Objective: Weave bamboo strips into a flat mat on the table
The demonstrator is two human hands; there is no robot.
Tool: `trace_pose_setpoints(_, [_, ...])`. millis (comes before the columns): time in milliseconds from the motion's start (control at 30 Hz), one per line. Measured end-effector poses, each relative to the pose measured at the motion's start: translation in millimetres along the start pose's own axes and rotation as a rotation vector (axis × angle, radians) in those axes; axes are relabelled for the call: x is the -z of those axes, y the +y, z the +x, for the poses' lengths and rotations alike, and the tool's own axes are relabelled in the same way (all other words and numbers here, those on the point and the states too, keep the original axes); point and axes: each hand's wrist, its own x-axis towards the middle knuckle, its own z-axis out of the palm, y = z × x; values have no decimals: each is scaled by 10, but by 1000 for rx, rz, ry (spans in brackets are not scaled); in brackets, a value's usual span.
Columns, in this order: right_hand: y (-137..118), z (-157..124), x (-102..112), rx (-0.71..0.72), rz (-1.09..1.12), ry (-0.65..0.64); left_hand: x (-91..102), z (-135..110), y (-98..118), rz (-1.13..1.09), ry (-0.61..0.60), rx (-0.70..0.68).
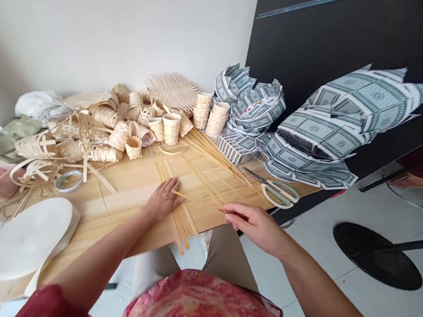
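Observation:
My left hand (162,199) lies flat, fingers stretched out, on a bundle of thin bamboo strips (179,219) that runs to the near edge of the wooden table (130,189). My right hand (252,223) hovers at the table's front edge with its fingers curled, pinching the near end of a thin strip (223,210). More loose strips (212,163) fan out across the table between the hands and beyond.
White-handled scissors (277,189) lie right of the strips. Several small woven bamboo cups and baskets (134,124) crowd the back. Folded patterned paper bowls (331,128) sit at the right. A tape roll (68,181) and a white sheet (32,237) lie at the left.

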Motion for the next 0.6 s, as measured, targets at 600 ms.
trace_pose_setpoints(600, [50, -67, -139, -36, 21, -21, 1, -12, 39, 30, -32, 19])
